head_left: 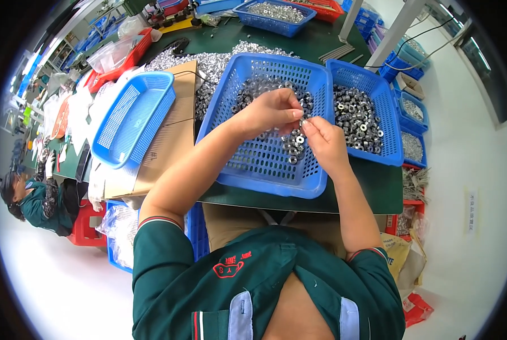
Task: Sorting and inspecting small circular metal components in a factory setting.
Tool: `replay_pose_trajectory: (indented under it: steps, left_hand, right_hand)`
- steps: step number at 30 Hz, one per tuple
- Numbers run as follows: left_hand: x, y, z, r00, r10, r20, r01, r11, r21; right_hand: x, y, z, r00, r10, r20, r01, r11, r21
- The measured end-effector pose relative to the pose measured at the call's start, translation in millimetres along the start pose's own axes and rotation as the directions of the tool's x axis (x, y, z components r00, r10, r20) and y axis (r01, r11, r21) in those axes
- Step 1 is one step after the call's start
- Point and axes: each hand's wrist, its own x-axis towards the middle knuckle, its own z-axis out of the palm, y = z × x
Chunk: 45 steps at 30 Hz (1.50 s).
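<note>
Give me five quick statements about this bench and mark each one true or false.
1. The left hand and right hand meet over the middle basket. True.
2. The right basket holds large wooden blocks. False: it holds small metal parts.
3. The silver heap behind the middle basket lies on the floor. False: it lies on the green table.
4. The co-worker at the left wears a white glove. True.
5. The left basket is red. False: it is blue.
</note>
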Motion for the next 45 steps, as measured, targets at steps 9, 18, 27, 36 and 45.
replay_pose_trajectory:
  steps: [9, 18, 27, 36, 45]
  left_hand:
    - [5.3, 2.4, -3.0, 0.999, 0.039, 0.006, -0.039, 0.997, 0.066]
    - [9.0, -45.7, -15.3, 0.989, -0.119, -0.092, 0.128, 0.337, 0.933]
    - [14.4, -61.9, -12.5, 0.978, -0.142, -0.155, 0.183, 0.213, 0.960]
    - [3.0, -3.5, -17.5, 0.976, -0.214, 0.037, 0.214, 0.917, -0.337]
    - [3.1, -2.1, -5.5, 0.976, -0.210, -0.062, 0.191, 0.956, -0.222]
  right_hand:
    - [4.2, -0.1, -4.5, 0.974, 0.204, 0.099, -0.225, 0.922, 0.314]
    - [-0.9, -3.0, 3.7, 0.994, 0.107, -0.020, -0.104, 0.990, 0.098]
    - [-1.7, -5.9, 3.6, 0.997, 0.072, -0.033, -0.072, 0.997, 0.028]
    - [-2.5, -5.4, 2.8, 0.995, 0.059, -0.078, -0.055, 0.998, 0.043]
    - [-0.7, -3.8, 5.8, 0.998, 0.029, -0.055, -0.033, 0.997, -0.074]
